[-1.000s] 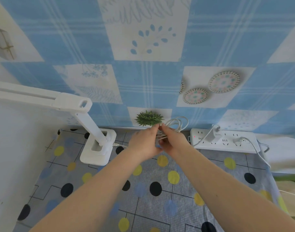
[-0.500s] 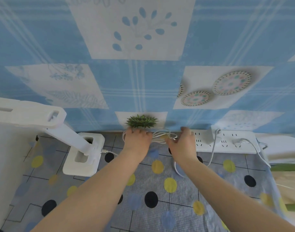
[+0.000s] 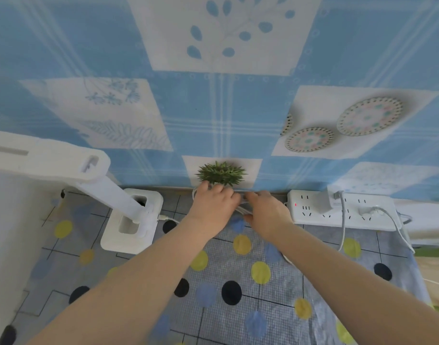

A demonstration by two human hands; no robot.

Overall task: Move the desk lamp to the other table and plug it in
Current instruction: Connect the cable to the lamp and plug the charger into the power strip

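Hands meet at the frame's centre over a bundle of thin white cord (image 3: 242, 208), the left hand (image 3: 212, 207) and right hand (image 3: 265, 212) both lying knuckles-up on it, though whether the hidden fingers pinch the loops cannot be told. At left the white desk lamp (image 3: 129, 220) stands on the dotted tablecloth (image 3: 238, 295), a power strip (image 3: 343, 211) at right. The cord looks limp, light and tangle-prone, best gathered near its plug; the lamp seems rigid, best lifted by its stem or base.
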